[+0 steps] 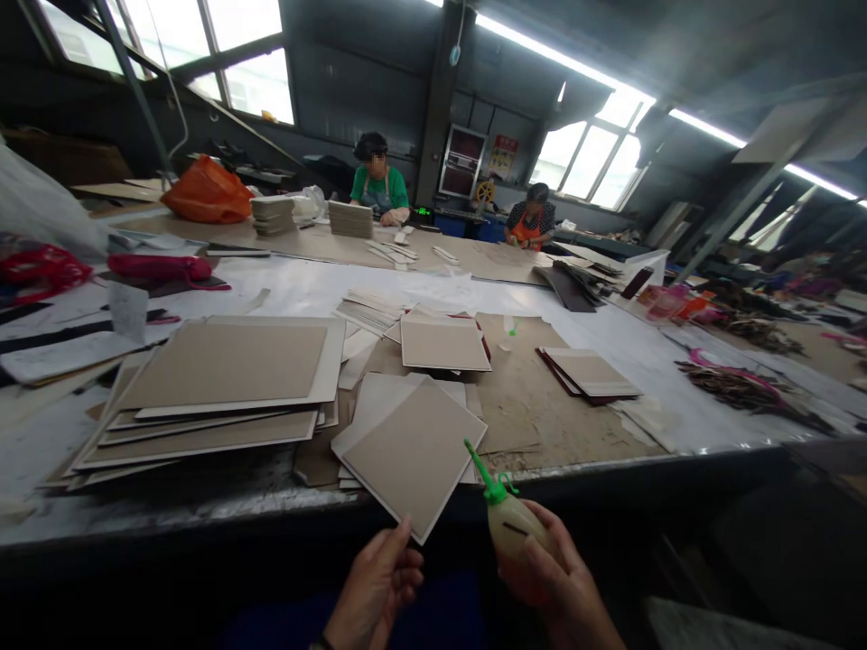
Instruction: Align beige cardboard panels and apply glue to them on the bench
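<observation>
My left hand (380, 578) pinches the near corner of a flat grey-brown board (416, 442) with a white edge. That board lies turned at an angle over paler sheets (371, 406) at the table's front edge. In my right hand (559, 573) is a glue bottle (511, 533) with a green nozzle; its tip points up and left, close to the board's right corner. The bottle's lower part looks amber. Behind the held board sits a small stack of similar boards (443, 345), with dark red edges showing beneath.
A tall uneven pile of boards (223, 366) stands at the left. On brown paper (521, 406) at the right lie more boards (589, 372), with a small green-tipped bottle (508, 334) farther back. Two people (379, 185) work across the table, near an orange bag (207, 190).
</observation>
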{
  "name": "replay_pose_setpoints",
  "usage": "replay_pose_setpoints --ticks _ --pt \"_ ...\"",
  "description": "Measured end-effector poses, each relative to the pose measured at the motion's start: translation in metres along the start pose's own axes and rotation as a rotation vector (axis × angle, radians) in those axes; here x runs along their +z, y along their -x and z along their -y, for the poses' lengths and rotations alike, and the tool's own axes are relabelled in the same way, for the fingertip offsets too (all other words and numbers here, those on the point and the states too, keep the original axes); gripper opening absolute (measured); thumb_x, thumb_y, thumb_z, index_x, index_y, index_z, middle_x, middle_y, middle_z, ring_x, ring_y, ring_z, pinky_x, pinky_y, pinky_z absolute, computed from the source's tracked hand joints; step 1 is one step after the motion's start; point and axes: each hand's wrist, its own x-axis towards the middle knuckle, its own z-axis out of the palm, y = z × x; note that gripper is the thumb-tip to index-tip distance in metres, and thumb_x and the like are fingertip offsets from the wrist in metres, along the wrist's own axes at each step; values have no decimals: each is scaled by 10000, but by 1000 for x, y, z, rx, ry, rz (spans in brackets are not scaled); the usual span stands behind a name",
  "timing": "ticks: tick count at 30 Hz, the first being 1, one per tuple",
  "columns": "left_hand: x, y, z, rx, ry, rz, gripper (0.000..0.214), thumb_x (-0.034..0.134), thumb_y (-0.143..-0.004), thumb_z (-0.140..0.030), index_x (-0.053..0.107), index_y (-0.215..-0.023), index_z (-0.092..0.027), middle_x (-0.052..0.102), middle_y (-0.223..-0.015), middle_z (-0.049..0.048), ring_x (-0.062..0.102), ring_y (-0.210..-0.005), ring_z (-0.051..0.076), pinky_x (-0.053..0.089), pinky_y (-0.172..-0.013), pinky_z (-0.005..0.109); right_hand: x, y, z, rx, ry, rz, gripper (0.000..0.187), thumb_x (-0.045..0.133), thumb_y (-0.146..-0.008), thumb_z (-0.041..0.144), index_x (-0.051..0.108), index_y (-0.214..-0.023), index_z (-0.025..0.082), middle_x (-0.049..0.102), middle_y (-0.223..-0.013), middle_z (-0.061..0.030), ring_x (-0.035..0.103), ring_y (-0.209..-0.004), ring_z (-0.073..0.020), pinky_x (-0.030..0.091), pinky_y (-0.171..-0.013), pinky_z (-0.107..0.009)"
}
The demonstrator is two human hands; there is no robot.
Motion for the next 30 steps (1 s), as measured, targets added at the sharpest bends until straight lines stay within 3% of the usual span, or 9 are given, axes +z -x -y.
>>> replay_pose_setpoints --ticks 2,6,8,13,18,30 --pt "1 -6 -3 32 -43 33 300 701 -679 -362 512 -715 -132 587 -557 6 532 -439 65 363 -414 138 6 6 3 54 -82 -19 533 681 -618 485 483 -1053 250 639 -896 -42 619 -738 -224 489 -585 -336" --pt "5 -20 -3 41 -47 27 269 685 -689 -342 519 -718 -132 596 -540 11 560 -447 87 403 -420 154 10 7 14 127 -174 -121 444 589 -702 547 486 -1005 238 638 -913 -52 624 -837 -241 501 -679 -394" --pt "7 -23 -2 41 -36 29 283 694 -673 -353 523 -725 -133 607 -555 17 584 -477 104 439 -447 173 6 -1 20 106 -137 -117 442 635 -686 509 485 -997 233 629 -927 -39 620 -841 -226 505 -692 -377" --pt "7 -27 -4 70 -118 4 399 684 -627 -485 505 -693 -134 593 -497 14 553 -400 104 372 -368 155 -12 -47 34 -132 239 -207 626 741 -591 435 440 -1098 224 606 -930 -17 598 -832 -205 499 -715 -324" --pt "4 -35 -11 60 -166 -49 470 703 -549 -548 483 -648 -145 581 -474 11 532 -359 112 315 -325 151 -14 -89 42 -310 686 -204 576 665 -641 490 453 -1095 207 592 -951 -43 579 -879 -236 455 -820 -377" --pt "2 -42 -11 -2 -172 -71 409 734 -548 -479 504 -598 -145 580 -460 6 559 -374 137 360 -329 179 -5 -118 53 -534 1093 -175 409 585 -696 467 508 -1010 216 546 -991 -52 529 -906 -228 415 -819 -368"
